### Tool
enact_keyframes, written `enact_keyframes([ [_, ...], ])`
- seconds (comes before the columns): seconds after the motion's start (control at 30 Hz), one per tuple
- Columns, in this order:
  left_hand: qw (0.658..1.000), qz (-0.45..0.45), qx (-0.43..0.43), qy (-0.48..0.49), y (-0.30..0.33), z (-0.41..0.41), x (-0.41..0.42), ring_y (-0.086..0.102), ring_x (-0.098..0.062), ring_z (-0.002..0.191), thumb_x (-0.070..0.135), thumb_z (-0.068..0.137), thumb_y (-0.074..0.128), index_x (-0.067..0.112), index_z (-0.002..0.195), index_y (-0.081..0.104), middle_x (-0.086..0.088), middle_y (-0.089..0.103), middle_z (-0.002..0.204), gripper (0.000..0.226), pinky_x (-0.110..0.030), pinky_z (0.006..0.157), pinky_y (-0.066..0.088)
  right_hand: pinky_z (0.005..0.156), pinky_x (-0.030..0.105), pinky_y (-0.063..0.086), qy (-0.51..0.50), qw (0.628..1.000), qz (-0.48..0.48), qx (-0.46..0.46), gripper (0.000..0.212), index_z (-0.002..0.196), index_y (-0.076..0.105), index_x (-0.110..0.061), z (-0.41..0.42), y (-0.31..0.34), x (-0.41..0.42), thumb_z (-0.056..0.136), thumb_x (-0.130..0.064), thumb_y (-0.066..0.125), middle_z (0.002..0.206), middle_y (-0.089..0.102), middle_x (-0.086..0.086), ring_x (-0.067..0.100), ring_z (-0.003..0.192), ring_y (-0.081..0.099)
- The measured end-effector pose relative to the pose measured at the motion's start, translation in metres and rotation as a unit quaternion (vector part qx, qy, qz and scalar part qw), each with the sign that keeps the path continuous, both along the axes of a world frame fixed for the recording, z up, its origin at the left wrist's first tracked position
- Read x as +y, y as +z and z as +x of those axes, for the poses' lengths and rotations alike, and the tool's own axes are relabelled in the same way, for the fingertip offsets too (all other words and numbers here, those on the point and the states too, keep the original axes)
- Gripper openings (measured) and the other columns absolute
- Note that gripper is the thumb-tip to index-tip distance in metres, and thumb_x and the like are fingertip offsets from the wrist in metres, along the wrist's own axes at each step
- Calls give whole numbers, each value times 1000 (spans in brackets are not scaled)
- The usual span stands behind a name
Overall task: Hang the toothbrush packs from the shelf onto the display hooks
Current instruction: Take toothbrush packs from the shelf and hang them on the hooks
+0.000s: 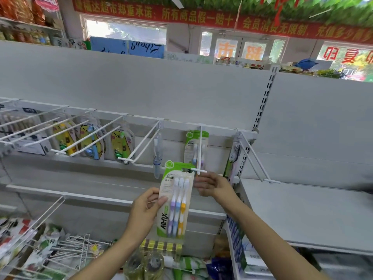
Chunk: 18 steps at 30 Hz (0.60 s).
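A green-and-white toothbrush pack with three brushes (purple, blue, yellow) is upright in front of the shelf. My left hand grips its left edge at mid-height. My right hand holds its upper right corner from behind. The pack's green top sits at the front tip of a white display hook. A matching pack hangs at the back of that same hook. The hook to the left is bare along its length.
Further hooks to the left carry yellow children's toothbrush packs. A single brush pack hangs left of centre, another at the right upright. Loose wire hooks and packaged goods lie on the lower shelf. A grey shelf extends right.
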<state>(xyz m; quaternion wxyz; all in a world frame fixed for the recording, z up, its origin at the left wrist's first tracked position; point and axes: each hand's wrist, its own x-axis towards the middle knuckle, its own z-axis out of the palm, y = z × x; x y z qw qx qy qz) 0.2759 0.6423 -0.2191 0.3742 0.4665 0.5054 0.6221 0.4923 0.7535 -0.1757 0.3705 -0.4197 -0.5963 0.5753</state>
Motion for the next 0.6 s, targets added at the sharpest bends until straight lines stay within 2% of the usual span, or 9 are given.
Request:
enact_keyframes([
  [0.1, 1000, 2, 1, -11, 4, 7, -2, 73, -23, 81, 4, 91, 64, 9, 97, 67, -7, 77, 93, 9, -31, 65, 59, 80, 30, 59, 76, 996, 46, 10, 53, 125, 58, 3, -1, 4, -32, 76, 20, 69, 114, 68, 25, 26, 98, 70],
  [0.17, 999, 9, 3, -31, 6, 12, -6, 73, -22, 81, 4, 91, 64, 9, 98, 67, -7, 77, 94, 9, -31, 66, 58, 88, 34, 58, 78, 994, 77, 2, 46, 121, 64, -1, -7, 9, -52, 78, 8, 76, 113, 72, 17, 26, 104, 70],
  [0.23, 999, 16, 10, -51, 7, 15, -11, 74, -24, 82, 7, 91, 64, 12, 97, 68, -9, 76, 95, 9, -33, 67, 58, 88, 34, 58, 54, 993, 105, 11, 33, 113, 71, -4, -14, 10, -65, 81, 1, 76, 108, 76, 11, 23, 101, 72],
  [0.3, 997, 21, 2, -76, 6, 17, -18, 73, -23, 82, 19, 93, 64, 21, 96, 70, -10, 76, 97, 8, -32, 67, 58, 82, 30, 58, 20, 992, 126, 26, 25, 106, 73, -3, -19, 11, -74, 82, 3, 74, 103, 77, 10, 19, 94, 74],
  [0.33, 996, 19, 1, -89, 5, 17, -21, 73, -20, 82, 32, 94, 63, 26, 97, 70, -9, 75, 97, 10, -31, 67, 58, 80, 27, 58, 14, 991, 131, 33, 24, 105, 74, -2, -20, 11, -78, 82, 4, 73, 101, 77, 10, 19, 92, 74],
  [0.4, 993, 11, 7, -114, 1, 15, -29, 71, -16, 82, 53, 87, 60, 30, 104, 69, -7, 75, 98, 30, -30, 66, 58, 78, 24, 57, 13, 990, 140, 32, 24, 106, 74, 1, -22, 12, -84, 83, 5, 73, 99, 78, 7, 18, 91, 75],
  [0.47, 990, 1, -3, -140, -4, 12, -36, 72, -15, 85, 51, 75, 70, 25, 115, 65, -4, 76, 100, 48, -28, 69, 58, 78, 23, 57, 18, 988, 148, 27, 24, 107, 74, 1, -25, 13, -91, 83, 5, 72, 98, 78, 5, 17, 92, 75],
  [0.53, 988, -14, -1, -153, -10, 9, -39, 74, -21, 92, 49, 61, 86, 22, 123, 60, -5, 76, 104, 72, -29, 75, 59, 76, 21, 57, 20, 988, 151, 36, 23, 106, 74, 1, -29, 15, -95, 83, 5, 72, 97, 78, 2, 15, 90, 75],
  [0.6, 989, -19, 15, -144, -13, 6, -42, 73, -26, 93, 49, 57, 89, 27, 122, 63, -6, 77, 103, 73, -32, 78, 59, 75, 21, 56, 18, 987, 150, 50, 22, 105, 74, 2, -33, 17, -97, 83, 5, 72, 95, 78, 2, 15, 90, 75],
])
